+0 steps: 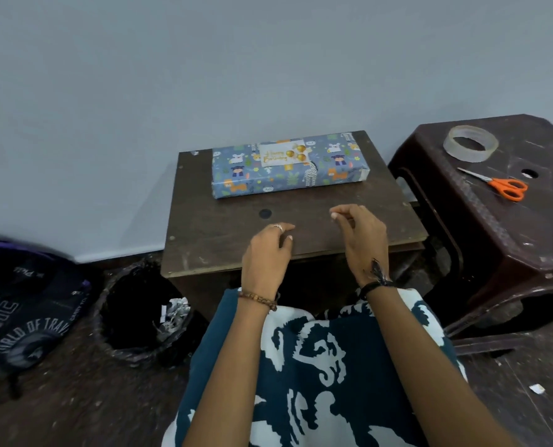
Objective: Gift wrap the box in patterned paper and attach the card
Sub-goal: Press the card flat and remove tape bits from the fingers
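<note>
Wrapped box (288, 169) lengthwise left-right

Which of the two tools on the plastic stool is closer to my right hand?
The orange-handled scissors; they lie toward the stool's near side, while the tape roll sits farther back from the right hand.

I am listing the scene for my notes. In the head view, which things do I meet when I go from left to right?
Backpack → waste bin → wrapped box on the small table → tape roll → scissors
</note>
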### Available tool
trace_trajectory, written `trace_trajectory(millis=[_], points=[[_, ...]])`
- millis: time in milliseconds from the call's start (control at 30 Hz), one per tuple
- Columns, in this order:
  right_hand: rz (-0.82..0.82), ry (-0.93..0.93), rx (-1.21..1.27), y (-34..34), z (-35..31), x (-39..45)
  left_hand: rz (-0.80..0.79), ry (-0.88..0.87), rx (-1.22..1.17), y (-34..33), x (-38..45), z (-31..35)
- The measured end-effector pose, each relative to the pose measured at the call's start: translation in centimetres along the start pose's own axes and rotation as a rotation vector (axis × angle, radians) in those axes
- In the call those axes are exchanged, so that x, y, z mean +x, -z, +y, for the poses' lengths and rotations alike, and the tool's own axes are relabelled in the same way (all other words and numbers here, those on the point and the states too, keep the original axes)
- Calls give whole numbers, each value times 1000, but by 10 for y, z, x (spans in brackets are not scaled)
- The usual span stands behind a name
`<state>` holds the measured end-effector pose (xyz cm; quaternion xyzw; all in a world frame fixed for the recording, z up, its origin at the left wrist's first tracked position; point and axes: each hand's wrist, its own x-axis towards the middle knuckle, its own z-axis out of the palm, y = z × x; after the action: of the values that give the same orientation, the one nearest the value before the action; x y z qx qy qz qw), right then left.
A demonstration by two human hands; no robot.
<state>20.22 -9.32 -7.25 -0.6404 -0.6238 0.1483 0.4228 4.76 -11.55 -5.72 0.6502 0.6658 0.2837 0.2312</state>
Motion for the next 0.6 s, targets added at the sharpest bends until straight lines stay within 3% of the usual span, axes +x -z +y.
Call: trace_trajectory(millis=[167,367,600], points=[[-102,45,76,-20,-24,-10,152,205,313,22,-3,-20],[-224,95,89,-47,-47,-18,-26,591,304,32,-15,-35],[-290,131,91,-61,-52,-25,-150,609,358,23,-26,-25]])
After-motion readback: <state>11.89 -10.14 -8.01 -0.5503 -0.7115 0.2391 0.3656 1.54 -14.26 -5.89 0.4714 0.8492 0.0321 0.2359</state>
